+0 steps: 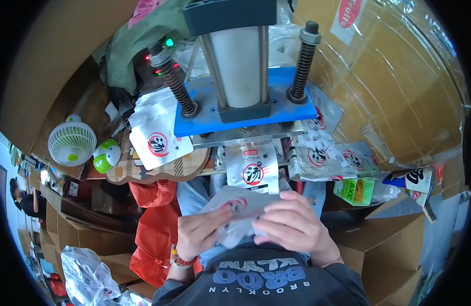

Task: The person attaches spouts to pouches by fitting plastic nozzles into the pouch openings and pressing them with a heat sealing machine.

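In front of my chest I hold a thin whitish pouch point(248, 201) with a faint red round mark, tilted and partly covered by my fingers. My left hand point(202, 229), a beaded bracelet at its wrist, grips the left side. My right hand point(294, 222) has its curled fingers on the right side. Just beyond, a white pouch point(252, 168) with a red circle and a black character lies under the metal bar point(248, 134) of a press with a blue plate point(256, 115). A stack of similar white pouches point(159, 145) rests left of the press.
A small green-and-white fan point(72, 143) stands on the left, beside a patterned board point(126, 166). Right of the press lie more printed pouches point(317, 155) with white bits on top. A large taped carton point(398, 81) rises at the right. Red bags point(156, 229) hang below the table's left side.
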The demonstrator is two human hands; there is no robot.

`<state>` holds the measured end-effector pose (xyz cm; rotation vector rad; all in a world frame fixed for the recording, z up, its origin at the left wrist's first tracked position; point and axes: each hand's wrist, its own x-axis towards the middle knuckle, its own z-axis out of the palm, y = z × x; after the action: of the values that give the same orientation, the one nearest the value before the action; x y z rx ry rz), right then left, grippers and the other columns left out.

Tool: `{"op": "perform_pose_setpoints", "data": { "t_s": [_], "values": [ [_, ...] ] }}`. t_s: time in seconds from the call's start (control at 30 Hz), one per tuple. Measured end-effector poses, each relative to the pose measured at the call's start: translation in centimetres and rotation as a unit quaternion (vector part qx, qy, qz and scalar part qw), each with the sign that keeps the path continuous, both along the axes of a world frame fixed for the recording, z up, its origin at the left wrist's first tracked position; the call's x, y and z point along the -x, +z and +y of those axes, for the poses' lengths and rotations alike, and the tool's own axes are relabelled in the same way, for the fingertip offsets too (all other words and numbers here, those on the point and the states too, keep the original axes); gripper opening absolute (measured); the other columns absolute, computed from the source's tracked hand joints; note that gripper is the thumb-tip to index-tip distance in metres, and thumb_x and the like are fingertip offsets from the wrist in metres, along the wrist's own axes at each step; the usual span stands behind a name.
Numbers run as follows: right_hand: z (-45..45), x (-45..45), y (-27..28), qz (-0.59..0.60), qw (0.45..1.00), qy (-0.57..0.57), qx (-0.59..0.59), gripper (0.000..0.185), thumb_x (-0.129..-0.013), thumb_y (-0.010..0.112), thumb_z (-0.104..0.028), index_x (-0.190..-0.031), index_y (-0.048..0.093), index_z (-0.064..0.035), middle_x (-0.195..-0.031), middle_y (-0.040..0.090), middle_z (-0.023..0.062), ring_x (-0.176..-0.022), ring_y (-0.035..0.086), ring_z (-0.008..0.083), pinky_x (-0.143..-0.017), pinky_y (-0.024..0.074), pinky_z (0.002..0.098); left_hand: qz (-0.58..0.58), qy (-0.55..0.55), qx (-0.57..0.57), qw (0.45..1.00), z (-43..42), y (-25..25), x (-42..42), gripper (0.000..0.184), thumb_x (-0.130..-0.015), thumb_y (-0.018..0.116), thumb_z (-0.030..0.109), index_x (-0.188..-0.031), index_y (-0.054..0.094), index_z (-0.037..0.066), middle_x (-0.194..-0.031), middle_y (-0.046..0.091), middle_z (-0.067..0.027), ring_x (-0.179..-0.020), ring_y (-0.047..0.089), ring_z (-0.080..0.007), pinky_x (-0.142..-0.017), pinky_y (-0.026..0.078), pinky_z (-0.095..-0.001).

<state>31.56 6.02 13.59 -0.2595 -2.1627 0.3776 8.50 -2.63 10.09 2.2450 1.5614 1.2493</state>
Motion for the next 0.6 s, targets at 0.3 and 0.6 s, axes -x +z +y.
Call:
{"op": "perform_pose_setpoints", "data": {
  "t_s": [0.3, 0.6],
  "values": [
    [0.4, -1.6, -0.3, -0.065, 0.985, -0.158, -0.02, 0.038, -0.064, 0.085, -0.023, -0.097, 0.073, -0.0089, -0.089, 0.064, 0.0028, -0.088, 0.064, 0.0211, -0.101, 0.0423, 0.0439, 0.018, 0.029, 0.022, 0.999, 1.4, -0.2, -1.6, 0.044, -0.059, 0.059, -0.013, -0.098, 0.073, 0.002, -0.103, 0.073, -0.0117, -0.095, 0.071, -0.0255, -0.077, 0.058, -0.0314],
    [1.8, -2.6, -0.6, -0.019, 0.971, -0.237, -0.027, 0.037, -0.07, 0.083, -0.016, -0.102, 0.069, -0.0039, -0.09, 0.062, 0.0059, -0.086, 0.064, 0.023, -0.106, 0.0392, 0.0469, -0.044, 0.069, 0.039, 0.996, 2.8, -2.2, -1.4, 0.044, -0.058, 0.055, -0.014, -0.096, 0.073, 0.0, -0.098, 0.074, -0.0137, -0.095, 0.072, -0.0266, -0.078, 0.057, -0.0309]
  ]
}}
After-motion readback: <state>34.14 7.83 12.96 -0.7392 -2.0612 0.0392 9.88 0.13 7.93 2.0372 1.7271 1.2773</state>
